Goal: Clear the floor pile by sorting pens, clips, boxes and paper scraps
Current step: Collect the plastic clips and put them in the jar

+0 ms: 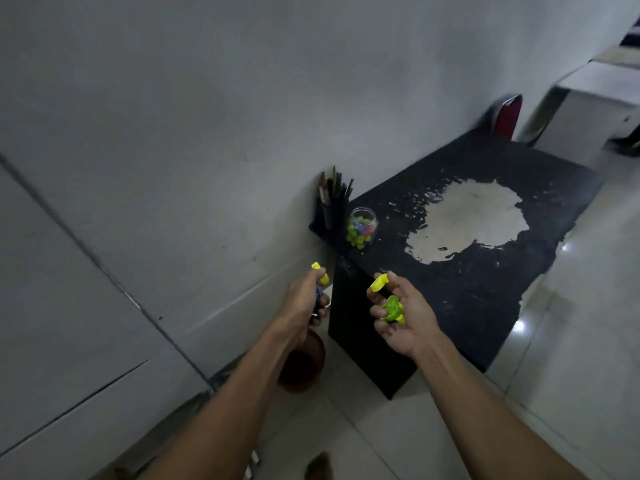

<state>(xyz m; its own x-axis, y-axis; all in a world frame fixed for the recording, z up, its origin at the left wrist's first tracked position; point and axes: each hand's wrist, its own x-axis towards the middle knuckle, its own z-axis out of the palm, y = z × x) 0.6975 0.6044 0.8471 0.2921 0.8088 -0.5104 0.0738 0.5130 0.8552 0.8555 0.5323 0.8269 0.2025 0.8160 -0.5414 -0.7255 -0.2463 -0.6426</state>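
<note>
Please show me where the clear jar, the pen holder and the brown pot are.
jar (362, 226): head view, on its clear wall.
pen holder (327, 216): head view, on its dark side.
pot (303, 367): head view, on its inner wall.

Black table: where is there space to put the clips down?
Most of the black table is bare: the wide stretch right of the clear jar, across the worn pale patch, and the near strip by the right hand. The back left corner is crowded, with the pen holder beside the jar, against the wall.
</note>
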